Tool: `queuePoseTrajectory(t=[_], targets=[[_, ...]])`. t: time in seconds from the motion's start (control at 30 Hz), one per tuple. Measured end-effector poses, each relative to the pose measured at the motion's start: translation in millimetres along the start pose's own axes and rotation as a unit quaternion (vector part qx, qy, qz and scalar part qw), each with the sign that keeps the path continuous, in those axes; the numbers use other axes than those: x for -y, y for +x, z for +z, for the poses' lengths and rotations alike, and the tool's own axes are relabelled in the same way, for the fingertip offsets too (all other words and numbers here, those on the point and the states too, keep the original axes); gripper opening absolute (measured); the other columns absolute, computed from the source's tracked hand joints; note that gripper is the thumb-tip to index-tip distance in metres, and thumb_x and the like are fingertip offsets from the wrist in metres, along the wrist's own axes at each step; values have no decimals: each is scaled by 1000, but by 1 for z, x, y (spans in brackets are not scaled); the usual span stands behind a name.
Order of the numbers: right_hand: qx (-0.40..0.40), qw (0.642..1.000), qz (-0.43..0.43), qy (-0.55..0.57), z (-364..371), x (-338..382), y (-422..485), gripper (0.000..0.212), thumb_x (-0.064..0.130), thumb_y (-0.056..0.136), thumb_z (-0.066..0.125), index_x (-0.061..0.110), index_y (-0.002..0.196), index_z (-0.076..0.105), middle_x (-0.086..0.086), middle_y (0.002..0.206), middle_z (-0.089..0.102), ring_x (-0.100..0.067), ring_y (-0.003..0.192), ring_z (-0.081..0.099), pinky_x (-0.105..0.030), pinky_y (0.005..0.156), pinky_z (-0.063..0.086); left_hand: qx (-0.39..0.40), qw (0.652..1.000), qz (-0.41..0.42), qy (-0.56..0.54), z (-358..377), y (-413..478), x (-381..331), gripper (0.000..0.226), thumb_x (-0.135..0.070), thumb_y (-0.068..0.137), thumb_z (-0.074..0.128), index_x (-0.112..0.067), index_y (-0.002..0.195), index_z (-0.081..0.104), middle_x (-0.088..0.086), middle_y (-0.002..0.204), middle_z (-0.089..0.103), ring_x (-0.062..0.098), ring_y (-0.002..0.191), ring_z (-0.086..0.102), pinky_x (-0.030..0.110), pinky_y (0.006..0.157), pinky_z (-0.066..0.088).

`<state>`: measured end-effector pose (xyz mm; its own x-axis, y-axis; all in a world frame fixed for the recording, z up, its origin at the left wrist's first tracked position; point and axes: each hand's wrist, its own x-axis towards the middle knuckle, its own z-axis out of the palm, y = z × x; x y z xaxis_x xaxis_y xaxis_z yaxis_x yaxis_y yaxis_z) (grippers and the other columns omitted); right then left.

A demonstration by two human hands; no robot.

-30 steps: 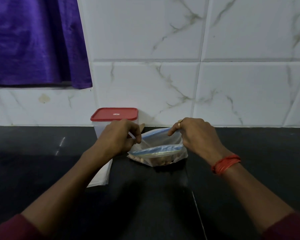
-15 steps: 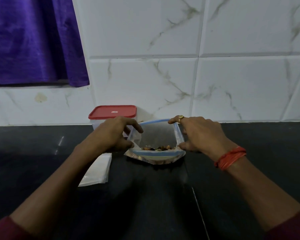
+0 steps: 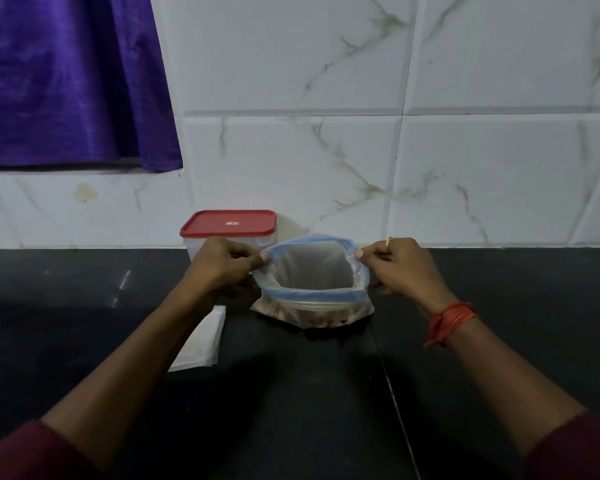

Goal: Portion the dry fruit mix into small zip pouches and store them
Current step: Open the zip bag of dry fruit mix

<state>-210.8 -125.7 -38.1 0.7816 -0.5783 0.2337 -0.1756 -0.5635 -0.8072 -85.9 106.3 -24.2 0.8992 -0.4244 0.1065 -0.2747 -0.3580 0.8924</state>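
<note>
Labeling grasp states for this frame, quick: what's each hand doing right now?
Left hand: closed, pinching the left edge of the zip bag mouth.
Right hand: closed, pinching the bag's right edge; the mouth is held open.

I'm standing at a glossy black stone counter [image 3: 84, 341], and a thin seam [image 3: 395, 410] is running across it toward me. White marble-look tiles [image 3: 326, 168] with grey-brown veins are covering the wall behind it. A purple curtain [image 3: 66, 81] is hanging top left over a recessed ledge [image 3: 66, 172]. Light's looking pretty dim, with the counter catching just a faint glint [image 3: 122, 282].
</note>
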Motion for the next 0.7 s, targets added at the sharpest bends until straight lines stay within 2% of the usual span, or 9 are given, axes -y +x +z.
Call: queuePoseTrajectory(t=[0.1, 0.2, 0.27, 0.33, 0.4, 0.5, 0.6, 0.7], targets=[[14, 1000, 17, 22, 0, -2, 2, 22, 30, 95, 62, 26, 76, 72, -1, 67, 67, -29, 72, 70, -39, 64, 61, 19, 1000, -21, 8, -2, 3, 0, 17, -27, 95, 67, -11, 93, 75, 12, 84, 72, 17, 57, 65, 25, 46, 52], [40, 994, 67, 81, -1, 2, 4, 20, 26, 97, 58, 22, 80, 68, 2, 77, 59, -17, 70, 53, -28, 51, 44, 65, 996, -54, 1, -4, 6, 2, 22, -27, 99, 60, -8, 96, 71, 12, 81, 66, 12, 52, 60, 21, 44, 47], [56, 983, 113, 134, 0, 3, 6, 20, 27, 98, 57, 19, 81, 65, 0, 80, 56, -16, 70, 47, -27, 51, 38, 87, 989, -108, -49, -6, 7, 6, 23, -26, 101, 58, -5, 99, 67, 14, 78, 62, 16, 55, 57, 26, 49, 46], [72, 969, 148, 185, 3, 1, 6, 17, 27, 99, 55, 15, 91, 65, 0, 80, 53, -12, 65, 44, -25, 49, 35, 97, 976, -152, -123, -6, 9, 11, 23, -24, 100, 57, -2, 102, 63, 13, 77, 55, 19, 58, 50, 29, 52, 42], [84, 951, 167, 246, 6, -1, 8, 17, 27, 99, 57, 13, 100, 65, 0, 78, 51, -10, 59, 41, -23, 43, 33, 99, 960, -172, -196, -4, 11, 15, 23, -24, 100, 56, -2, 103, 62, 9, 75, 48, 16, 57, 42, 28, 50, 37], [99, 933, 174, 301, 3, -5, 10, 19, 29, 98, 60, 12, 99, 66, 0, 71, 50, -9, 55, 38, -23, 41, 31, 123, 941, -170, -266, -5, 10, 14, 22, -24, 101, 55, -3, 99, 62, 3, 63, 42, 10, 49, 33, 24, 43, 35], [122, 928, 164, 311, -1, -5, 9, 19, 29, 100, 59, 11, 94, 64, -2, 67, 50, -10, 51, 38, -23, 40, 34, 138, 937, -161, -277, -8, 11, 13, 21, -24, 99, 58, -3, 99, 63, 4, 62, 52, 12, 50, 47, 23, 43, 48], [140, 944, 139, 265, -1, -6, 8, 16, 25, 99, 61, 10, 95, 67, -6, 74, 58, -13, 58, 51, -22, 45, 49, 152, 948, -153, -237, -9, 13, 15, 22, -23, 96, 63, -3, 103, 67, 8, 75, 63, 16, 61, 60, 28, 53, 58]])
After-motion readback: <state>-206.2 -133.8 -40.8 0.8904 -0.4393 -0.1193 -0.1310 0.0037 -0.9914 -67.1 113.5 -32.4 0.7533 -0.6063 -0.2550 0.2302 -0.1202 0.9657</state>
